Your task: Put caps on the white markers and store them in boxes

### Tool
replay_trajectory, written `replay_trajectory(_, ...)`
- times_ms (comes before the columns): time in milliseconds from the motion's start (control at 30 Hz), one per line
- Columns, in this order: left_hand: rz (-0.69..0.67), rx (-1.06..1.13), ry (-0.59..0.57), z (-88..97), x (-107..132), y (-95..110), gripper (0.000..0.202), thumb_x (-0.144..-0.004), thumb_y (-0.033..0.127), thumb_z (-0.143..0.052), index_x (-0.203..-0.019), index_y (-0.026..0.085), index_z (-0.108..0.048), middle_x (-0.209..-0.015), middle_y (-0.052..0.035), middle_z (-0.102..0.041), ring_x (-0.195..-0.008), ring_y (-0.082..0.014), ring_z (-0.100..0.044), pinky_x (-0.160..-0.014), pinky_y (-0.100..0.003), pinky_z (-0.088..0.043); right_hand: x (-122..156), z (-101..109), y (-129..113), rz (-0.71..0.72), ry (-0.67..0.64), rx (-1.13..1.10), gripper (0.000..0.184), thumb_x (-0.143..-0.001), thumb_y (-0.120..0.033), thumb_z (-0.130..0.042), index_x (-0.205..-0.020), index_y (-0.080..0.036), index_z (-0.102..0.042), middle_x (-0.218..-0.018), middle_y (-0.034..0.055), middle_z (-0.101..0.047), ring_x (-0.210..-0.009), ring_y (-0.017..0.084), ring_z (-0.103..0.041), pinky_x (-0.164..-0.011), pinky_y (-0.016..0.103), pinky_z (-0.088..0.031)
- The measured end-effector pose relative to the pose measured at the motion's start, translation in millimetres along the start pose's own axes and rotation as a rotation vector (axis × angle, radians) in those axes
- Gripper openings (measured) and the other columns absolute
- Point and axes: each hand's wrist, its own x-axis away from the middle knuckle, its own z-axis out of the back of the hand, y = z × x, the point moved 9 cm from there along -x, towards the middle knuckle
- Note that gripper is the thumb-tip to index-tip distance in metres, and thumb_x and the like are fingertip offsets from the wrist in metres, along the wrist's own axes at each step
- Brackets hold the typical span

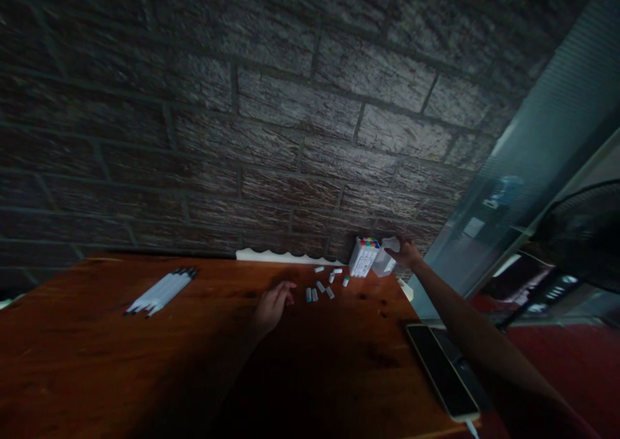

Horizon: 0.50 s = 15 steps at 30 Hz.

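My right hand [407, 254] reaches to the far right corner of the wooden table [97, 361] and grips the clear lid [387, 258] of a marker box. The white box of markers [364, 256] with coloured caps stands right beside the lid. My left hand [272, 306] rests on the table with its fingers loosely curled, holding nothing, just left of several small loose marker caps [320, 287]. A row of white markers [162, 290] lies at the far left of the table.
A phone [440, 371] lies at the table's right edge with a cable at its near end. A dark brick wall [290, 103] stands right behind the table. A fan [586, 232] and a glass panel are at the right.
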Motion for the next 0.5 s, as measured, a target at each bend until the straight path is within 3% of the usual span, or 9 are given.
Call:
replay_trajectory(100, -0.007, -0.023, 0.003, 1.5, -0.3, 0.8, 0.048, -0.097, 0.049, -0.028, -0.107, 0.015, -0.060, -0.069, -0.0027, -0.061, -0.068, -0.0166, -0.060, -0.069, -0.027, -0.047, 11.9, 9.2, 1.6, 0.030, -0.002, -0.006, 0.046, -0.070, -0.045, -0.070, -0.105, -0.015, -0.067, -0.098, 0.0133, -0.061, -0.096, 0.024, -0.060, -0.082, 0.033, -0.049)
replay_trajectory(267, -0.017, -0.102, -0.012, 0.8, 2.9, 13.2, 0.043, -0.096, 0.048, -0.034, -0.109, 0.017, -0.060, -0.077, -0.0034, -0.064, -0.075, -0.0168, -0.063, -0.074, -0.027, -0.048, 51.7, 67.0, -5.6, 0.030, 0.076, 0.004, 0.050, -0.072, -0.054, -0.066, -0.104, -0.016, -0.067, -0.107, 0.0181, -0.056, -0.100, 0.029, -0.058, -0.083, 0.039, -0.047)
replay_trajectory(367, -0.040, -0.139, -0.013, -3.3, 9.6, 31.1, 0.040, -0.092, 0.048, -0.043, -0.115, 0.019, -0.058, -0.093, -0.0046, -0.068, -0.083, -0.0167, -0.065, -0.078, -0.027, -0.050, 91.4, 85.2, -52.2, 0.171, 0.015, -0.106, 0.050, -0.074, -0.061, -0.063, -0.103, -0.020, -0.066, -0.101, 0.0115, -0.059, -0.101, 0.025, -0.059, -0.087, 0.035, -0.047)
replay_trajectory(433, -0.118, -0.176, -0.032, -9.8, 16.6, 48.7, 0.049, -0.087, 0.049, -0.054, -0.126, 0.020, -0.053, -0.108, -0.0061, -0.067, -0.093, -0.0181, -0.065, -0.083, -0.029, -0.051, 121.6, 79.3, -98.5, 0.237, -0.082, -0.270, 0.049, -0.076, -0.061, -0.060, -0.103, -0.021, -0.066, -0.102, 0.0098, -0.060, -0.095, 0.022, -0.061, -0.086, 0.035, -0.048)
replay_trajectory(500, -0.211, -0.203, -0.083, -19.9, 25.2, 64.0, 0.071, -0.077, 0.050, -0.067, -0.138, 0.021, -0.043, -0.125, -0.0082, -0.061, -0.108, -0.0217, -0.062, -0.092, -0.032, -0.050, 149.7, 65.8, -150.5, 0.298, -0.163, -0.409, 0.045, -0.076, -0.058, -0.062, -0.104, -0.022, -0.067, -0.103, 0.0080, -0.061, -0.094, 0.020, -0.061, -0.087, 0.034, -0.048)
